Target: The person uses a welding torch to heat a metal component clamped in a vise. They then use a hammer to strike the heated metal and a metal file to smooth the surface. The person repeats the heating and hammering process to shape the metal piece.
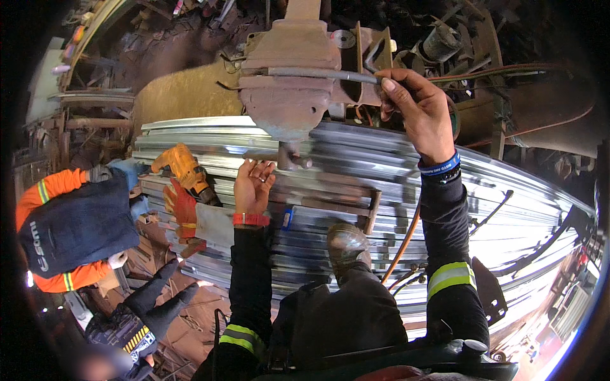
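A rusty bench vise [293, 47] stands ahead of me, with a grey metal rod [305, 73] lying along the line between its jaws. At the rod's right end, my right hand [416, 105] is closed, pinching it between thumb and fingers. My left hand [253, 187] is just below the vise's handle bar [260, 156]. Its fingers are loosely curled and apart, with the tips close to the bar; whether they touch it I cannot tell. The bar passes through the vise's screw end [289, 155].
Long shiny metal profiles [508, 209] lie in a stack beneath the vise. Orange-and-black gloves [181, 168] and red gloves [181, 206] rest on them at left. An orange hose [403, 244] runs by my boot [348, 246]. Two co-workers [79, 222] are at left. Scrap lies behind.
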Demonstrator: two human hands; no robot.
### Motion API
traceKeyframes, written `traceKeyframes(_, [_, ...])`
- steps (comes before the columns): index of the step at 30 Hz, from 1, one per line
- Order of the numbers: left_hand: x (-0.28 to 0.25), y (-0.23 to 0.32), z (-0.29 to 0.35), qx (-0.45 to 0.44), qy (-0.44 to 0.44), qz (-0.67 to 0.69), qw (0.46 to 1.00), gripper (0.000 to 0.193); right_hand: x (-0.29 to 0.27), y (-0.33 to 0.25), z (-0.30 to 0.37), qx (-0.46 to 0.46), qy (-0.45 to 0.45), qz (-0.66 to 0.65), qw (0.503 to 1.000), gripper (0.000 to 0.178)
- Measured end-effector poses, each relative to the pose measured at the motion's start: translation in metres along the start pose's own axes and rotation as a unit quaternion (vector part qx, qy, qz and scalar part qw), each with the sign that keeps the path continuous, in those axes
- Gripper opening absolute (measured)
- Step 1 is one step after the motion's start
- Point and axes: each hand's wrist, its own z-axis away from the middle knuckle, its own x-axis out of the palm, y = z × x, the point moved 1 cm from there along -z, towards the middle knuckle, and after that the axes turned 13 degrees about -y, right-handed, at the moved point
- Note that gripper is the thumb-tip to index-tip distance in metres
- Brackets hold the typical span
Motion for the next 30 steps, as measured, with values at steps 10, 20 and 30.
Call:
traceKeyframes(10, [-0.016, 0.0, -0.007, 0.005, -0.041, 0.037, 0.998, 0.026, 0.022, 0.02, -0.016, 0.024, 0.019, -0.044, 0.999, 0.023])
traceKeyframes(20, [-0.015, 0.0, -0.026, 0.032, -0.019, 0.063, 0.997, 0.018, 0.012, 0.025, -0.01, 0.005, 0.014, -0.111, 0.994, 0.024])
traceKeyframes(30, [0.01, 0.077, 0.008, 0.278, -0.064, -0.003, 0.958, 0.043, 0.011, 0.028, -0.011, 0.026, 0.004, -0.129, 0.991, 0.025])
